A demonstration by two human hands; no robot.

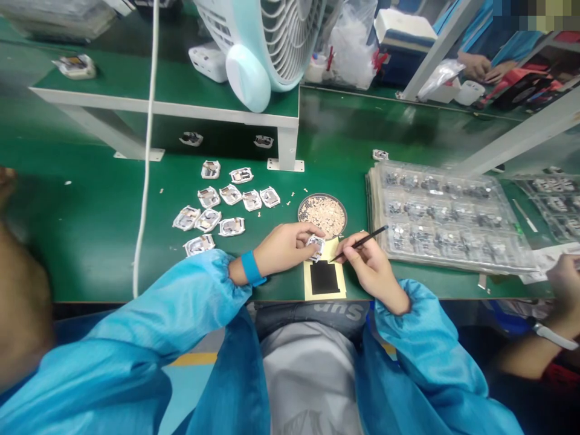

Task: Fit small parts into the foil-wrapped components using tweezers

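Observation:
My left hand (285,246), a blue band round its wrist, grips a small white watch case (316,246) with parts inside. Between the fingers of my right hand (369,263) is a pair of thin black tweezers (362,240), its tip pointing down and left. Below both hands lies a yellow sheet (309,289) with a black square (324,278) on it. The tweezer tip is near the top edge of that square; whether it touches cannot be made out. Just beyond my hands sits a round dish (322,214) full of tiny pale pieces.
Several similar watch cases (208,196) lie on the green table (99,241) to the left. Stacked clear trays (446,217) of parts stand right. A fan (272,48) is on a raised shelf, with a white cable (147,151) hanging left. Co-workers' arms (534,332) show at both sides.

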